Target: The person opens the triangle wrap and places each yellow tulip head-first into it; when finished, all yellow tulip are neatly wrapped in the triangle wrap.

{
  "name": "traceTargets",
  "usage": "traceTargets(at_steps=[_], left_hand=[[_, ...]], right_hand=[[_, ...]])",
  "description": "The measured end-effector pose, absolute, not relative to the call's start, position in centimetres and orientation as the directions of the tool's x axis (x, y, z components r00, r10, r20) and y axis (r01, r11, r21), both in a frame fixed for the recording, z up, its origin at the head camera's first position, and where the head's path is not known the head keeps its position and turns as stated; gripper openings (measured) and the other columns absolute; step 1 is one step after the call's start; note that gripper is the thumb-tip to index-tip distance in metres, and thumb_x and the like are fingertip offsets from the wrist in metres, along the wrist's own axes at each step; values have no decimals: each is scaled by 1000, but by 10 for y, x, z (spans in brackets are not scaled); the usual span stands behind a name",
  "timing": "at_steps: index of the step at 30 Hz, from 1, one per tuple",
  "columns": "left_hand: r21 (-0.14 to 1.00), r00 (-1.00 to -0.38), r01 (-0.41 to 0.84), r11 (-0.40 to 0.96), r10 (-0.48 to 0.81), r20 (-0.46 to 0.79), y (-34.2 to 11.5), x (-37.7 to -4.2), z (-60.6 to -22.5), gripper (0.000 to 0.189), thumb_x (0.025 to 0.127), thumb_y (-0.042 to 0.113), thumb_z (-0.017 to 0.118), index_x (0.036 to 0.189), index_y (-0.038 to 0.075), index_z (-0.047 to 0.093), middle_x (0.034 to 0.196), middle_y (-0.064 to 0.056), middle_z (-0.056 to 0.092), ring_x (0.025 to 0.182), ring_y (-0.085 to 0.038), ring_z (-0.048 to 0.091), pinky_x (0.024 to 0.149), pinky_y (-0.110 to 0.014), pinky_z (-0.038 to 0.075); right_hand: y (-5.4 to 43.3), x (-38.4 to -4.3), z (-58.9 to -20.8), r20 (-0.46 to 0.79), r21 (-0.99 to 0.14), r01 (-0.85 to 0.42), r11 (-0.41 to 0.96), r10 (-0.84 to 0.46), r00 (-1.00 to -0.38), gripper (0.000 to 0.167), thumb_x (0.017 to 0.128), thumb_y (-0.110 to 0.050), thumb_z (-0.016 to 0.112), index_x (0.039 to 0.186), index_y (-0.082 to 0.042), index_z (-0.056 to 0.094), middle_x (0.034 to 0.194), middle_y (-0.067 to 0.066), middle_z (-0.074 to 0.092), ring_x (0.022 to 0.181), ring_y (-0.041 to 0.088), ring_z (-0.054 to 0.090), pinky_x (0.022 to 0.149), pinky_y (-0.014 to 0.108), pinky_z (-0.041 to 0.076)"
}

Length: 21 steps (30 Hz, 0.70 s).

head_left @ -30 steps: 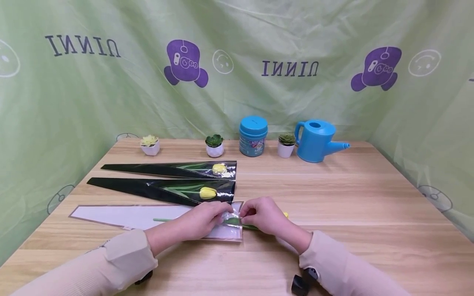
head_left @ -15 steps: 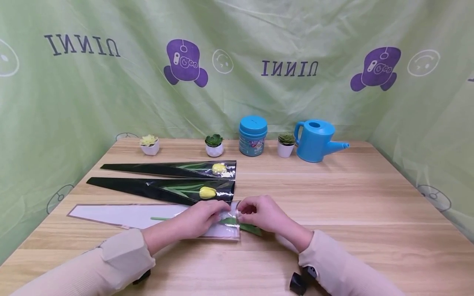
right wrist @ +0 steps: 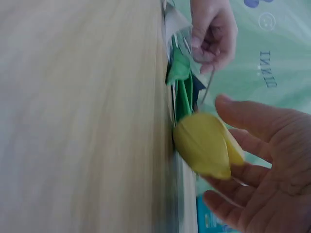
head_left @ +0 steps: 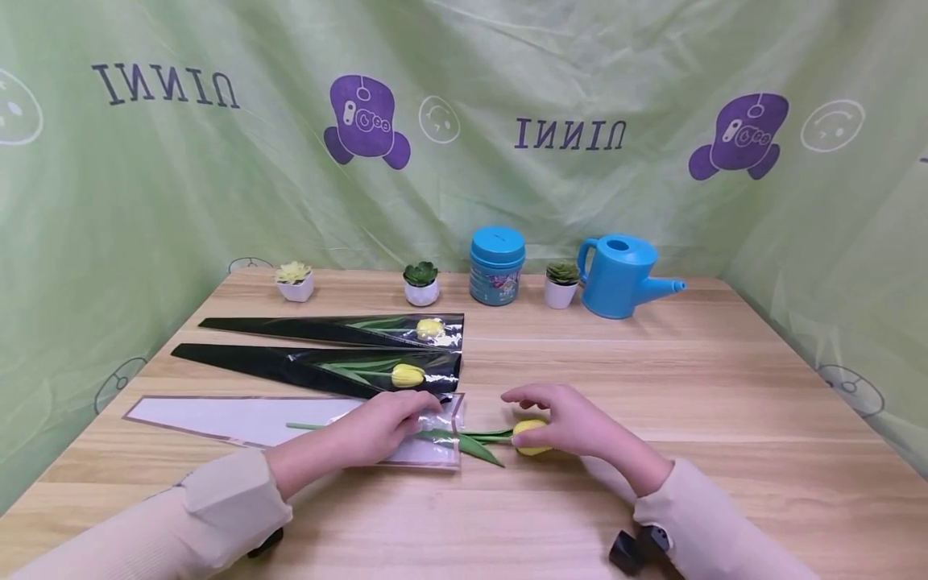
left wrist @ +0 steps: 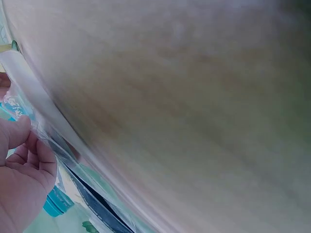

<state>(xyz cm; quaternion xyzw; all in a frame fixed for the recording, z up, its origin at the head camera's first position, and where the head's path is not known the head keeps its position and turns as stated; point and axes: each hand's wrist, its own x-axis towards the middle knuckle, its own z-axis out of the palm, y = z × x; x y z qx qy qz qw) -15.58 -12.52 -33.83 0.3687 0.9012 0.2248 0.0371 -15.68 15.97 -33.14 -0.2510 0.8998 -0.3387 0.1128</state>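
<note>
A white flower sleeve [head_left: 217,414] with a clear film front lies on the table, its wide end to the right. Inside it runs the green stem of an artificial tulip [head_left: 532,437], whose leaves and yellow head stick out past the opening. My left hand [head_left: 377,427] pinches the clear film near that opening; in the left wrist view the thumb and fingers [left wrist: 41,155] meet on the film. Around the yellow head my right hand [head_left: 573,423] stands with fingers spread and thumb apart; the right wrist view has the flower in front of its fingers [right wrist: 243,187].
Two black sleeves [head_left: 268,364], each with a yellow tulip, lie just behind the white one. Along the back stand small potted succulents [head_left: 420,286], a blue-lidded jar [head_left: 496,266] and a blue watering can [head_left: 616,278]. A green printed curtain [head_left: 464,185] surrounds the table.
My right hand has let go of the sleeve's opening and moved right to the tulip head, with its fingers spreading. The white sleeve and my left hand have shifted slightly left.
</note>
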Motion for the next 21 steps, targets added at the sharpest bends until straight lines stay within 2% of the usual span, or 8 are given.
traceTargets(at_steps=[4,8,10,15,21], left_hand=[[430,-734,640,637,673,94,-127,-155,-337,28,90,2,55,115,15,58,106,1,61,86,-11,52,80,-32,46],[432,-737,633,642,670,86,-129,-155,-336,29,89,2,56,115,15,58,102,2,60,85,-10,51,78,-31,45],[430,-735,636,640,672,87,-129,-155,-335,29,89,1,55,114,14,58,100,2,60,85,-11,51,78,-30,45],[438,-731,637,635,678,79,-130,-155,-331,27,90,1,54,114,13,58,88,4,54,83,-11,49,75,-29,44],[450,-735,617,645,677,36,-130,-154,-326,28,91,4,55,116,16,57,83,8,49,83,-10,49,73,-28,42]], right_hand=[[169,-154,-333,-56,-655,-385,650,-550,-833,59,74,-26,78,126,-10,55,119,6,59,105,24,54,90,46,44],[171,-153,-336,-60,-646,-398,651,-564,-824,43,76,-23,76,115,-11,62,101,-1,62,88,16,53,77,30,46],[170,-153,-337,-55,-650,-392,651,-555,-830,36,78,-22,75,111,-12,64,95,-3,61,82,15,52,71,26,45],[164,-153,-340,-13,-669,-379,640,-520,-854,30,78,-25,74,105,-14,66,89,-4,61,78,14,51,66,24,44],[151,-152,-343,13,-748,-324,579,-476,-879,29,77,-27,74,103,-13,67,88,-3,62,77,16,51,65,25,44]])
